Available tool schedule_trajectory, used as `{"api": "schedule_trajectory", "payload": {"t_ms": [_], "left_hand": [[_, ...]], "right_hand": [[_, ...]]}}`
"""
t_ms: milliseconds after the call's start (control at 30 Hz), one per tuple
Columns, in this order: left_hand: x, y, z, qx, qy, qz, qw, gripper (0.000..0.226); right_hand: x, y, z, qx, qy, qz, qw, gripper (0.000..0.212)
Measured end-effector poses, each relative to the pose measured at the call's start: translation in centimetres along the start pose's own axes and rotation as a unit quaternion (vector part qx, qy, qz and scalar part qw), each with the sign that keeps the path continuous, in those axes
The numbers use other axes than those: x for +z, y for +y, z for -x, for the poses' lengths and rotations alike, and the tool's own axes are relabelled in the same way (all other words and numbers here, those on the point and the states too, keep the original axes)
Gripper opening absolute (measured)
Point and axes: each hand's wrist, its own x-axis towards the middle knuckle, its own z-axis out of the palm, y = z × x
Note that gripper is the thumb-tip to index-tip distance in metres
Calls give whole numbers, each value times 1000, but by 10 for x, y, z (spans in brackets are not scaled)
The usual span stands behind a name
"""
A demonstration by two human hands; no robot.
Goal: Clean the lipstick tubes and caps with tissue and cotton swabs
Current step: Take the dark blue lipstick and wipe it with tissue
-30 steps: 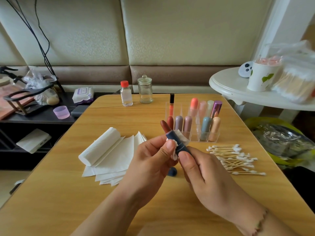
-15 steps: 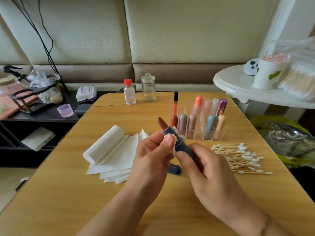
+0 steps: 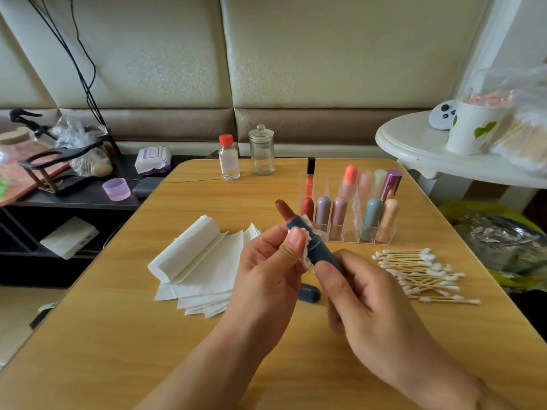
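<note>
- On the left side of the wooden table (image 3: 97,335) lies a stack of white tissue sheets (image 3: 204,279) with one rolled-up tissue (image 3: 183,251) on top. There is plenty left for more wiping.
- The left hand (image 3: 266,279) is curled around a small scrap of tissue (image 3: 306,250). Its thumb presses the scrap against the neck of the dark blue lipstick tube (image 3: 313,247).
- The tube is held up over the middle of the table. It is tilted, and its brown-red lipstick tip (image 3: 283,210) points up and to the left.
- I think this is the wiping step: the tissue is rubbing the tube clean just under the lipstick.
- The blue cap (image 3: 309,293) is off. It lies on the table under the hands and does not look cleaned yet.
- The right hand (image 3: 364,303) pinches the bottom end of the tube with thumb and fingers, keeping it steady.
- Next, I think the right hand should turn the tube a little so the tissue reaches all the way round. The tissue must stay off the soft tip, or it will smear.
- Behind the hands, a clear organizer (image 3: 349,232) holds more lipsticks standing upright. They are probably waiting their turn.
- On the right lies a pile of cotton swabs (image 3: 426,276), near the right hand. One could clean inside the cap.
</note>
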Motion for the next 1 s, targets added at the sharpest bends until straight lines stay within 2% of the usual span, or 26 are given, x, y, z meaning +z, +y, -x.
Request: {"api": "schedule_trajectory", "payload": {"t_ms": [33, 67, 100, 133, 167, 200, 233, 300, 333, 367, 433, 467, 500, 533, 567, 600, 633, 667, 700, 767, 800, 833, 900, 933, 967, 1000], "left_hand": [[0, 1, 1, 0, -9, 2, 1000, 32], [0, 2, 1, -5, -15, 5, 1000, 31], [0, 2, 2, -12, -20, 10, 1000, 30], [0, 2, 1, -17, -20, 12, 1000, 33], [-2, 0, 1, -15, -17, 9, 1000, 39], [-3, 0, 0, -9, -13, 4, 1000, 46], [-3, -1, -1, 1, -9, 4, 1000, 50], [-3, -1, -1, 13, 2, 13, 1000, 43], [-3, -2, -1, 15, 5, 15, 1000, 37], [-2, -1, -1, 15, 5, 13, 1000, 32], [-1, -2, 0, 11, -2, 9, 1000, 26], [0, -1, 0, 6, -4, 10, 1000, 25], [-1, -1, -1, 4, -4, 10, 1000, 25], [0, 0, 0, 0, -7, 6, 1000, 26], [-1, 0, 0, -3, -7, 0, 1000, 26], [-1, 0, 0, -5, -12, -5, 1000, 26], [-2, 0, 0, -3, -13, -6, 1000, 26], [-3, 0, 0, 0, -14, -5, 1000, 24], [-3, 1, 0, 6, -10, -7, 1000, 22], [-4, 0, -1, 12, 2, -24, 1000, 24], [-3, 0, -1, 12, 6, -29, 999, 27], [-3, -1, -1, 13, 4, -29, 999, 29], [-2, 0, -1, 14, -9, -20, 1000, 24], [-2, 0, -1, 15, -17, -13, 1000, 23], [-1, 0, -1, 14, -22, -7, 1000, 24], [-1, 1, 0, 10, -24, -6, 1000, 27]], "right_hand": [[1, -2, 1, 33, -29, -64, 997, 43], [1, -5, 2, 82, -68, -174, 979, 47], [0, -6, 1, 141, -111, -316, 931, 48], [-3, -10, 0, 199, -150, -435, 865, 48], [-4, -13, -1, 235, -181, -501, 813, 50], [-5, -11, -2, 245, -192, -512, 801, 54], [-6, -7, -3, 237, -173, -468, 834, 58], [-5, 0, -3, 149, -83, -267, 949, 62], [-2, 0, -2, 76, -33, -155, 984, 54], [0, -1, -1, 13, 3, -71, 997, 42], [4, 0, 0, -22, 30, -4, 999, 35], [5, -2, 1, -1, 14, -33, 999, 39], [5, -4, 1, 43, -15, -114, 992, 45], [5, -7, 1, 105, -50, -240, 964, 51], [3, -11, 0, 172, -86, -368, 910, 55], [0, -15, -2, 226, -114, -456, 853, 56], [-1, -15, -3, 248, -131, -493, 824, 56], [-2, -14, -4, 252, -132, -481, 829, 59], [-4, -10, -5, 233, -114, -422, 869, 60], [-4, -6, -5, 118, -48, -229, 965, 55], [-1, -4, -5, 52, -19, -146, 988, 49], [0, -3, -4, 10, -1, -88, 996, 43], [2, -1, -3, 7, 12, -54, 998, 40], [1, -2, -3, 39, -3, -104, 994, 43], [-1, -5, -2, 96, -29, -204, 974, 46], [-2, -9, -3, 164, -66, -330, 927, 48]]}}
